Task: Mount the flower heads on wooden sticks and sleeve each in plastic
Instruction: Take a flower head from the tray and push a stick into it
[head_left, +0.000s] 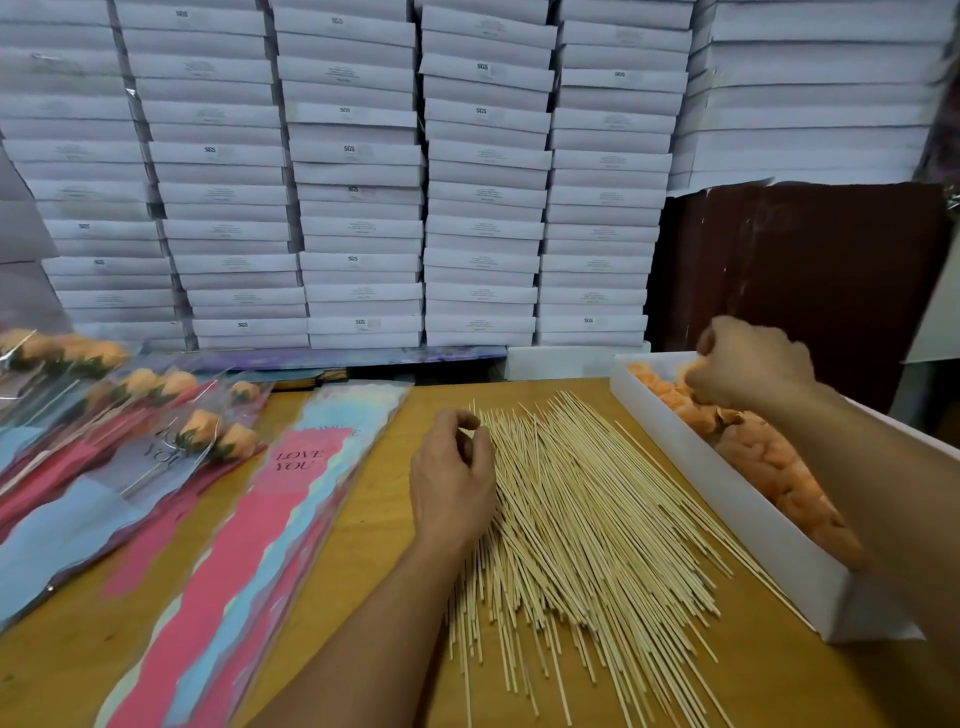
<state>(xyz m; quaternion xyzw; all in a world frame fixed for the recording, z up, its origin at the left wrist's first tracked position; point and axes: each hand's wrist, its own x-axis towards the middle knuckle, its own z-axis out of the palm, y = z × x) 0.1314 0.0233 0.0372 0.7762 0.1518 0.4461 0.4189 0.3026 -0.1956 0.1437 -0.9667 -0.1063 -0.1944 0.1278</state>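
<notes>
Both hands fetch parts at once: the left hand (452, 483) pinches at the sticks (587, 519) fanned on the desk (374, 597), its grip curled (whether one is caught, I cannot tell), while the right hand (748, 364) curls over flower heads (769, 457) in the white box (727, 493).

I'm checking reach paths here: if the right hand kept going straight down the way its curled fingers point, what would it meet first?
Probably the orange flower heads in the white box; the right hand looks nearly on them, though depth is unclear.
</notes>
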